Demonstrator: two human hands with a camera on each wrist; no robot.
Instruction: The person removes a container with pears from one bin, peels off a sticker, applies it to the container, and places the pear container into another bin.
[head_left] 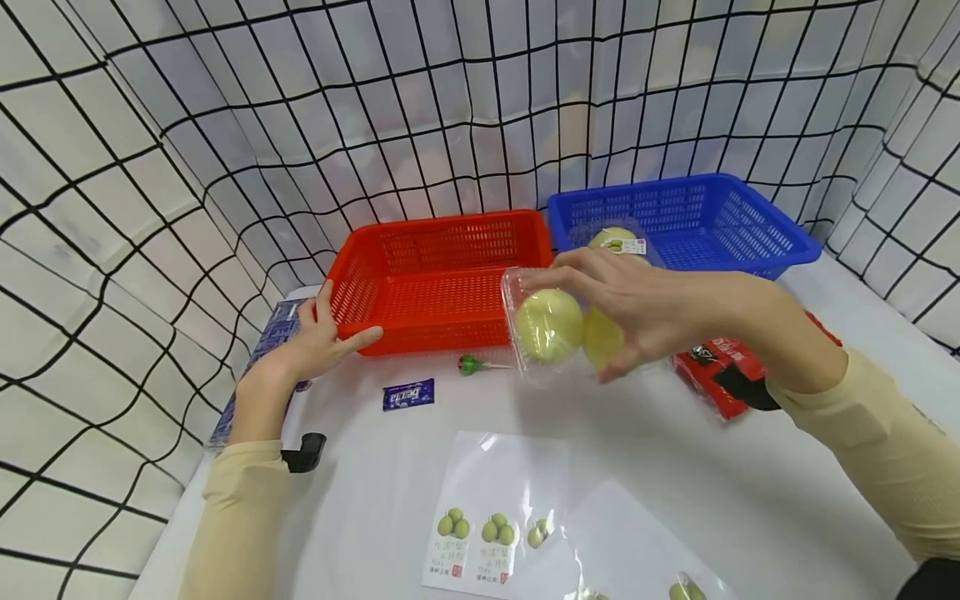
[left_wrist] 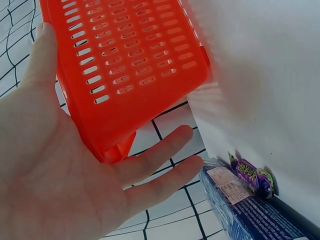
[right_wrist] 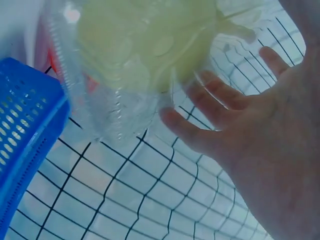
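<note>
My right hand point(head_left: 626, 304) holds a clear plastic fruit box point(head_left: 522, 312) from above, fingers and thumb at its sides. Inside the box are round yellow-green fruits point(head_left: 551, 327); their exact kind is unclear. It hangs over the table by the red basket's front right corner. In the right wrist view, the fingertips point(right_wrist: 172, 117) touch the clear plastic. At the front left corner of the red basket point(head_left: 442, 342), my left hand point(head_left: 311, 342) rests with fingers extended. From the left wrist view, that hand point(left_wrist: 65, 165) spreads around the basket's corner, touching it.
A blue basket point(head_left: 757, 250) at the back right contains another clear fruit box point(head_left: 622, 240). On the table lie a lollipop point(head_left: 470, 364), a purple candy bar point(head_left: 408, 395), sticker sheets point(head_left: 480, 483) and a red packet point(head_left: 723, 379). A blue box point(left_wrist: 245, 210) lies left. Black netting surrounds the table.
</note>
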